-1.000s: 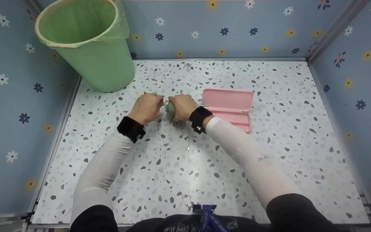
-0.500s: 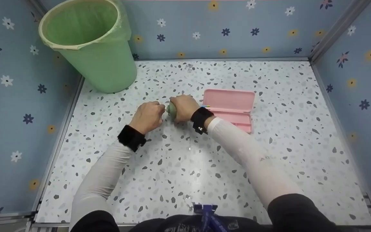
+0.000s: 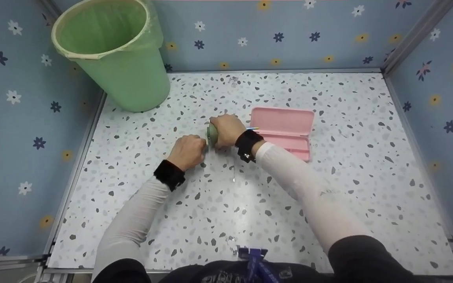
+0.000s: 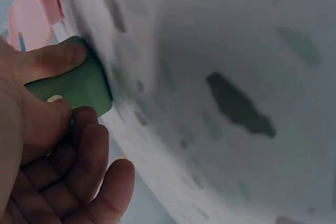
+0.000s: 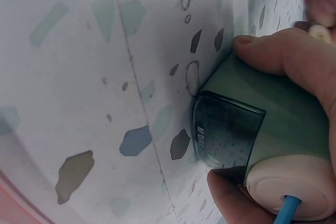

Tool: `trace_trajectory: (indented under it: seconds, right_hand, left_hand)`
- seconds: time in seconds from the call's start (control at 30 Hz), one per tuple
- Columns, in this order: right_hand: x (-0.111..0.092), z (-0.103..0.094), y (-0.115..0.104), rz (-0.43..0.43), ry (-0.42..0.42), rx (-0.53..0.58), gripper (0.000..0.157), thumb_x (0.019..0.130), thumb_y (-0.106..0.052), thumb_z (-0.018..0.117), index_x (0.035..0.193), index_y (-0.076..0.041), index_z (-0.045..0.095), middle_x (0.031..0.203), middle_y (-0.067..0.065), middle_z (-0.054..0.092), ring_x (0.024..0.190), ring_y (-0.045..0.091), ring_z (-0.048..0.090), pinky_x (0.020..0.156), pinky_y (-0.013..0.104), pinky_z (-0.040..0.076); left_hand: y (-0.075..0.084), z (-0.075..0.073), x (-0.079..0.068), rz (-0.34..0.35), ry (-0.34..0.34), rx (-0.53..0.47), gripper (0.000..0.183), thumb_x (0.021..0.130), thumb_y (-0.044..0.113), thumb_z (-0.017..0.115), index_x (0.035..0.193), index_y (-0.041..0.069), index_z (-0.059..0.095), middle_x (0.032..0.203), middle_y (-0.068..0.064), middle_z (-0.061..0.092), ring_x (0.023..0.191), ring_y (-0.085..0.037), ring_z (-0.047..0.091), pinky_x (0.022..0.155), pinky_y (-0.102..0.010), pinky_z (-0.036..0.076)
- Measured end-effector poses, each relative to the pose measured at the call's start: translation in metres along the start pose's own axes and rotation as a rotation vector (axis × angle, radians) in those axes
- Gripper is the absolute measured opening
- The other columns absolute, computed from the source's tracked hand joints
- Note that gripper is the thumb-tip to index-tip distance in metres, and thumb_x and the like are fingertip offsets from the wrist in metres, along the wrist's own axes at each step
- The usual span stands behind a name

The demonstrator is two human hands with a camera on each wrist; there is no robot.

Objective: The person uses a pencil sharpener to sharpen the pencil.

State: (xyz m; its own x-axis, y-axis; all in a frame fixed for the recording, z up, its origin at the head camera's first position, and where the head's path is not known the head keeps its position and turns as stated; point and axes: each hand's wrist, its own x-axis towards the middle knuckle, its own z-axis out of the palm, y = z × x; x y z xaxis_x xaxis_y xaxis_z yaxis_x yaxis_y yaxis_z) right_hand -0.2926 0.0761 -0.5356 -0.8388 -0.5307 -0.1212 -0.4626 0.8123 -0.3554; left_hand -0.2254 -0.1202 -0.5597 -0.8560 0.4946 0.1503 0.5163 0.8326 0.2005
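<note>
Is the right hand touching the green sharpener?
Touching. The right wrist view shows the right hand with thumb and finger pressed on both sides of the green sharpener, which stands on the table.

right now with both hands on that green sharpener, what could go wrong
The right hand grips the green pencil sharpener standing on the table, with a blue pencil in its front. If the left hand at its far end jerks, the sharpener may slide or tip. The pencil might snap inside. The open pink pencil case sits close behind the right wrist and could get knocked.
</note>
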Motion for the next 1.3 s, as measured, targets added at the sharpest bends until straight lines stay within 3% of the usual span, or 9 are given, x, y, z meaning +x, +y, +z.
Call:
trace_trajectory:
  seconds: [0.17, 0.3, 0.43, 0.47, 0.6, 0.77, 0.93, 1.17, 1.3]
  right_hand:
    - [0.001, 0.0, 0.001, -0.014, -0.009, 0.012, 0.058, 0.069, -0.023, 0.101, 0.117, -0.013, 0.069, 0.107, 0.008, 0.079, 0.1, 0.032, 0.075, 0.091, 0.048, 0.064]
    - [0.0, -0.001, 0.001, -0.02, -0.005, 0.003, 0.059, 0.068, -0.024, 0.102, 0.116, -0.012, 0.07, 0.108, 0.008, 0.08, 0.1, 0.032, 0.076, 0.091, 0.048, 0.064]
    - [-0.001, -0.002, 0.003, -0.04, 0.013, -0.022, 0.061, 0.067, -0.025, 0.103, 0.116, -0.011, 0.07, 0.108, 0.009, 0.081, 0.1, 0.033, 0.078, 0.091, 0.049, 0.065]
    - [-0.001, -0.002, 0.003, -0.045, 0.016, -0.027, 0.061, 0.067, -0.025, 0.103, 0.116, -0.01, 0.069, 0.108, 0.009, 0.082, 0.1, 0.033, 0.078, 0.091, 0.049, 0.065]
    - [-0.002, 0.0, 0.004, -0.042, 0.009, -0.007, 0.059, 0.068, -0.023, 0.102, 0.116, -0.011, 0.07, 0.109, 0.01, 0.082, 0.1, 0.033, 0.078, 0.09, 0.048, 0.065]
    - [-0.002, 0.0, 0.005, -0.05, 0.003, 0.007, 0.058, 0.069, -0.024, 0.101, 0.117, -0.011, 0.07, 0.11, 0.01, 0.082, 0.101, 0.033, 0.078, 0.092, 0.047, 0.065]
    - [-0.003, -0.001, 0.006, -0.032, 0.0, 0.026, 0.057, 0.07, -0.022, 0.101, 0.117, -0.012, 0.069, 0.11, 0.009, 0.082, 0.102, 0.033, 0.078, 0.094, 0.047, 0.065]
    - [-0.002, 0.0, 0.006, -0.016, -0.012, 0.048, 0.057, 0.07, -0.02, 0.1, 0.117, -0.014, 0.068, 0.109, 0.007, 0.08, 0.1, 0.03, 0.076, 0.091, 0.044, 0.064]
    - [-0.001, 0.0, 0.006, -0.014, -0.015, 0.044, 0.055, 0.071, -0.019, 0.099, 0.116, -0.013, 0.069, 0.109, 0.008, 0.081, 0.1, 0.03, 0.076, 0.091, 0.045, 0.064]
  left_hand:
    - [-0.006, 0.012, 0.009, -0.084, -0.039, -0.03, 0.006, 0.076, -0.002, 0.071, 0.076, 0.004, 0.072, 0.078, -0.017, 0.073, 0.07, -0.041, 0.069, 0.069, -0.058, 0.061]
    - [-0.006, 0.009, 0.017, -0.143, -0.074, -0.077, 0.007, 0.076, -0.001, 0.076, 0.074, 0.005, 0.072, 0.079, -0.018, 0.076, 0.073, -0.041, 0.071, 0.071, -0.058, 0.063]
    - [-0.007, 0.005, 0.029, -0.194, -0.103, -0.1, 0.008, 0.083, 0.002, 0.076, 0.076, 0.003, 0.075, 0.084, -0.022, 0.079, 0.079, -0.044, 0.075, 0.076, -0.06, 0.064]
    - [-0.015, 0.013, 0.034, -0.186, -0.099, -0.104, 0.01, 0.085, 0.004, 0.075, 0.075, 0.006, 0.075, 0.083, -0.019, 0.08, 0.078, -0.042, 0.076, 0.075, -0.058, 0.065]
    - [-0.02, 0.012, 0.044, -0.203, -0.134, -0.103, 0.008, 0.087, 0.004, 0.073, 0.08, 0.005, 0.077, 0.09, -0.021, 0.081, 0.085, -0.044, 0.078, 0.081, -0.059, 0.065]
    - [-0.017, -0.001, 0.05, -0.228, -0.172, -0.105, 0.004, 0.085, 0.002, 0.072, 0.085, 0.002, 0.076, 0.095, -0.024, 0.081, 0.09, -0.046, 0.077, 0.085, -0.06, 0.064]
    - [-0.019, -0.006, 0.06, -0.209, -0.164, -0.105, 0.007, 0.089, 0.003, 0.073, 0.09, -0.001, 0.079, 0.094, -0.023, 0.081, 0.089, -0.045, 0.077, 0.086, -0.059, 0.065]
    - [-0.023, -0.011, 0.065, -0.238, -0.162, -0.113, 0.009, 0.096, 0.005, 0.073, 0.097, 0.0, 0.081, 0.098, -0.022, 0.081, 0.094, -0.044, 0.077, 0.089, -0.057, 0.064]
    - [-0.024, -0.015, 0.067, -0.223, -0.122, -0.105, 0.012, 0.098, 0.003, 0.069, 0.09, 0.001, 0.078, 0.094, -0.021, 0.08, 0.09, -0.044, 0.076, 0.086, -0.058, 0.064]
